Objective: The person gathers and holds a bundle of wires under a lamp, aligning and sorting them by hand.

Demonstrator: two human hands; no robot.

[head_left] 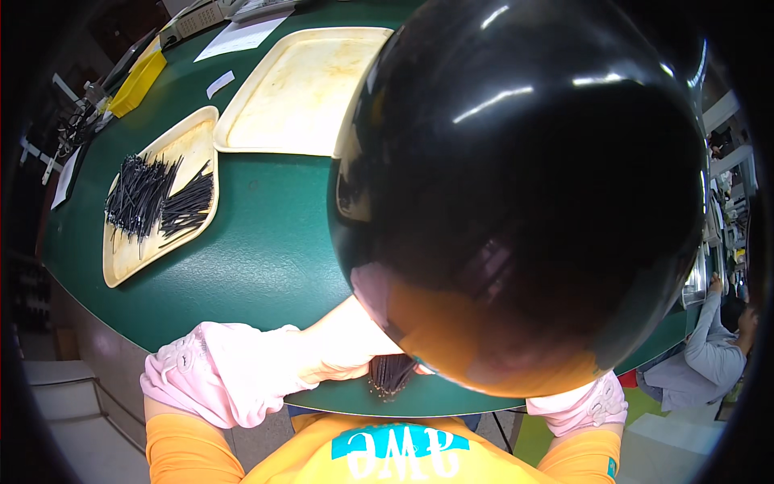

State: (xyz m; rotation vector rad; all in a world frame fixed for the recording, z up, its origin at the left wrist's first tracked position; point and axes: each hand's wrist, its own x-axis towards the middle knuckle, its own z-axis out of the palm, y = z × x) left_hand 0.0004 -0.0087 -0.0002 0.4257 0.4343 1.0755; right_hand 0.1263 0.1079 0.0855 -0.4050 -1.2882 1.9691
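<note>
A large glossy black dome (524,210) fills the middle and right of the head view and covers most of the work spot. My left hand (351,343) reaches under its lower left edge, with the wrist and back of the hand showing and the fingers hidden. Right beside that hand, a bundle of thin black wires (391,376) with small brassy tips points toward me at the table's near edge. Whether the hand grips the bundle cannot be seen. My right hand is behind the dome; only its pink sleeve cuff (582,407) shows.
On the green table (266,242), a cream tray (121,266) at the left holds two heaps of black wires (153,198). Beyond it lie a bigger cream tray (306,89), a yellow bin (139,83) and papers (242,36). Another person (705,355) sits at the far right.
</note>
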